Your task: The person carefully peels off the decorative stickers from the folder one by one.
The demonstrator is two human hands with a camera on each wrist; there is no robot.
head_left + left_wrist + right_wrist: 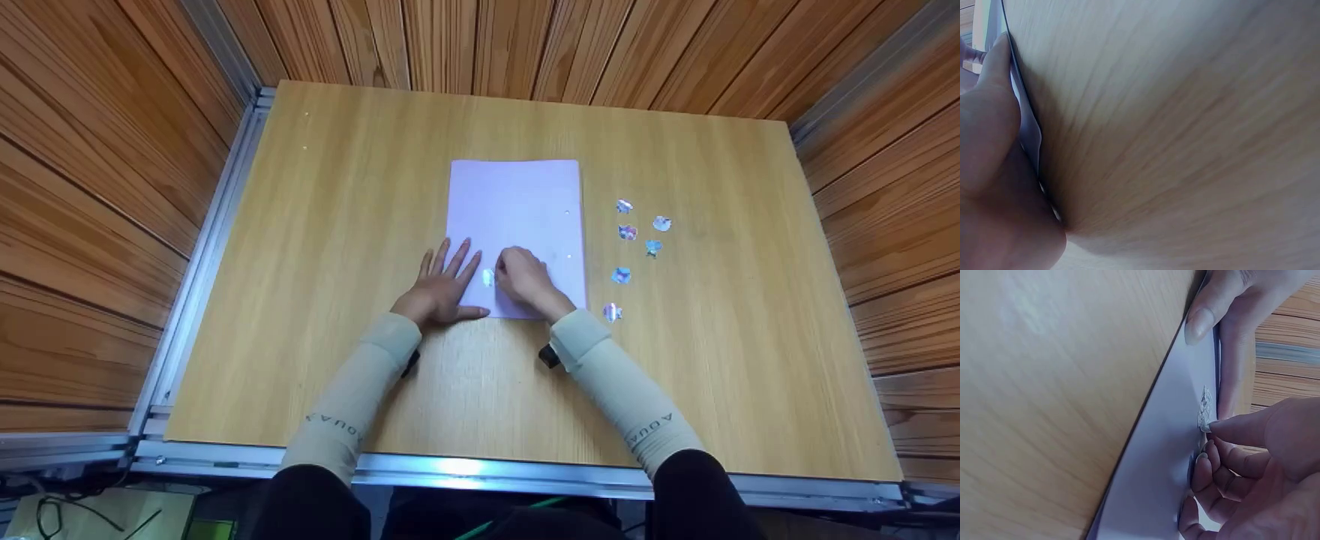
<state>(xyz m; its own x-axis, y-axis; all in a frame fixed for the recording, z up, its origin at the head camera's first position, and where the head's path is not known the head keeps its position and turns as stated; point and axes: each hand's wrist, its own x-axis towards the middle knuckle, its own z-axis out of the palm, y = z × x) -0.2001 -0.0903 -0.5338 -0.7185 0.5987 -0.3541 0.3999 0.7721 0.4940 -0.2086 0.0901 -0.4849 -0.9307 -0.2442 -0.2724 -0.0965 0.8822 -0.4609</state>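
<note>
A lilac sheet of paper [514, 195] lies on the wooden table. My left hand [441, 291] is spread flat over its lower left corner, fingers apart and thumb along the bottom edge. A small shiny sticker [488, 277] is on the paper between the two hands. The right hand [523, 277] rests on the paper with curled fingers. In the right wrist view, its thumb and a fingertip [1210, 444] pinch the near end of the sticker [1205, 408]. Beneath the left palm [988, 152], the paper's edge bows slightly up from the table in the left wrist view.
Several small shiny stickers [627, 232] lie loose on the table right of the paper, the lowest sticker [613, 312] near the right forearm. Tiny white bits [568, 212] dot the paper's right side. Wooden walls [525, 45] and a metal rail [465, 469] border the table [735, 337].
</note>
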